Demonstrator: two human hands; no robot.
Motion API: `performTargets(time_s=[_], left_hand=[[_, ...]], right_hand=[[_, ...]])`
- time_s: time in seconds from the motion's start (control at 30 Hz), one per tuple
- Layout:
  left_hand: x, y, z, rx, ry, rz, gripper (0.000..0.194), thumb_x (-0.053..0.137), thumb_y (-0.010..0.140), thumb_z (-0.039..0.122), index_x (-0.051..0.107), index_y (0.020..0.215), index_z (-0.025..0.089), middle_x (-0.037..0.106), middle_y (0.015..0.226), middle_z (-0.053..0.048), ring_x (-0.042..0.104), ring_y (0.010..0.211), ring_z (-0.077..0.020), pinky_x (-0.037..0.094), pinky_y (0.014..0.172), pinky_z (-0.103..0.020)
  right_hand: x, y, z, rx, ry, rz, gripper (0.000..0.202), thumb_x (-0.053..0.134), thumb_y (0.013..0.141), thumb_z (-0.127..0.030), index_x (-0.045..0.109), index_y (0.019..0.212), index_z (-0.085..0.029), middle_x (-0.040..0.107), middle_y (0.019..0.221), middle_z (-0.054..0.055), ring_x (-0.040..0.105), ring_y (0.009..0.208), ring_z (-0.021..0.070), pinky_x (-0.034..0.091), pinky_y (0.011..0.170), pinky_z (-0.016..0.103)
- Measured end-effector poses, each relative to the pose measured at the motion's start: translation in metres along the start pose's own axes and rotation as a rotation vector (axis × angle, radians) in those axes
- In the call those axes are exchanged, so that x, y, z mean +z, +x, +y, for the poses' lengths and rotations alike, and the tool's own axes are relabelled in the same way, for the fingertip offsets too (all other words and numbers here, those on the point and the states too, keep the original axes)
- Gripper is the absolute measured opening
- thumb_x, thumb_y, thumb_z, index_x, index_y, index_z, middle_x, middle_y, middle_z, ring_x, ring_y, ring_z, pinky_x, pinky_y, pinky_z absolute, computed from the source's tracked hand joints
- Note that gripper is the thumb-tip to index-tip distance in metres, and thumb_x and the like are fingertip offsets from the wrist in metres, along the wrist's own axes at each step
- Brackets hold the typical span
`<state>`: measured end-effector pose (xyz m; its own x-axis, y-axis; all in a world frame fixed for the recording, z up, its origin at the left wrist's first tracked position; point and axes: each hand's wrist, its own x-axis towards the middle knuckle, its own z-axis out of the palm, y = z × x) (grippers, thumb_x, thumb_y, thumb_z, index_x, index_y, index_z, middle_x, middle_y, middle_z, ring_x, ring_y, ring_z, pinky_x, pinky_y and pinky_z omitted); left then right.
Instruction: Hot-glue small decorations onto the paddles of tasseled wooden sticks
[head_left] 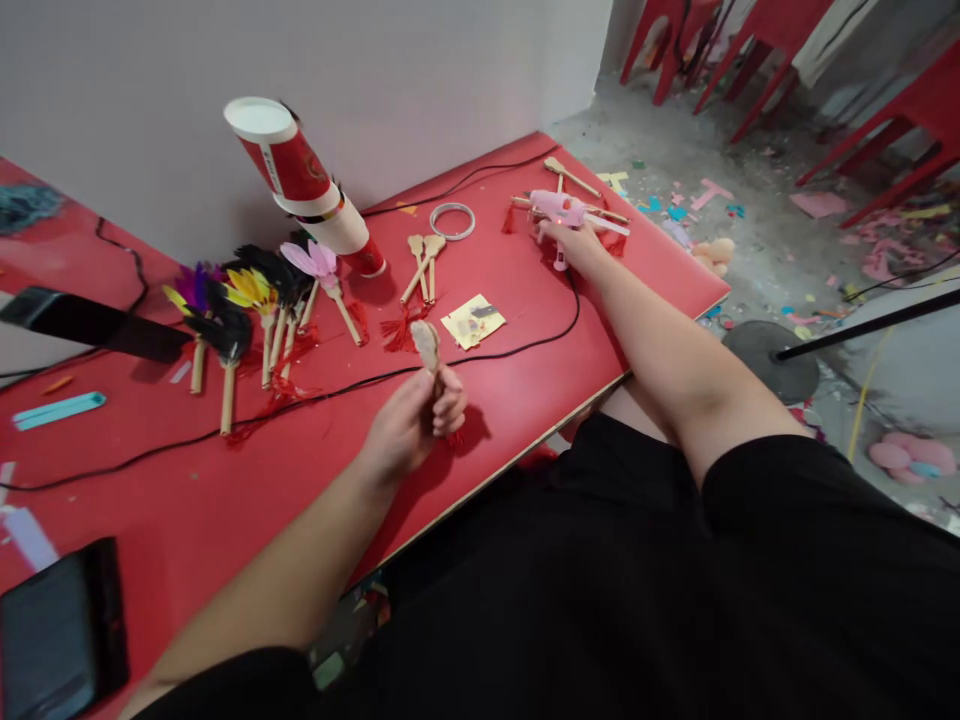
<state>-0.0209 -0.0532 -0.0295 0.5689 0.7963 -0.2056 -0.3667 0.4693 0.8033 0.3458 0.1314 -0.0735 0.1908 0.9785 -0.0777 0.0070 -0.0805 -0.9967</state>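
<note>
My left hand is closed around the handle of a small wooden spoon-shaped stick, its rounded head pointing up. A red tassel hangs below that fist. Over at the right end of the table, my right hand grips a pink glue gun, whose black cord runs back across the table. Under and beside the glue gun lie several tasselled sticks. Between my hands is a yellow paper square with smudges on it. More bare spoon-shaped sticks lie behind it.
Feathered sticks with red tassels are grouped at the left, near stacked paper cups. A tape roll, a teal cutter and a phone lie on the red table. Red stools stand on the littered floor.
</note>
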Motion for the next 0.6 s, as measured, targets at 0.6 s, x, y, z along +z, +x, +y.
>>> performTargets(time_s=[0.6], left_hand=[[-0.041, -0.001, -0.031, 0.148, 0.046, 0.259, 0.042, 0.094, 0.106, 0.054, 0.076, 0.114, 0.017, 0.063, 0.079, 0.005, 0.043, 0.059, -0.0062, 0.035, 0.054, -0.018]], right_hand=[[0.044, -0.155, -0.043, -0.003, -0.027, -0.31, 0.051, 0.105, 0.09, -0.072, 0.079, 0.099, -0.029, 0.05, 0.062, -0.006, 0.048, 0.056, 0.0166, 0.045, 0.054, 0.034]])
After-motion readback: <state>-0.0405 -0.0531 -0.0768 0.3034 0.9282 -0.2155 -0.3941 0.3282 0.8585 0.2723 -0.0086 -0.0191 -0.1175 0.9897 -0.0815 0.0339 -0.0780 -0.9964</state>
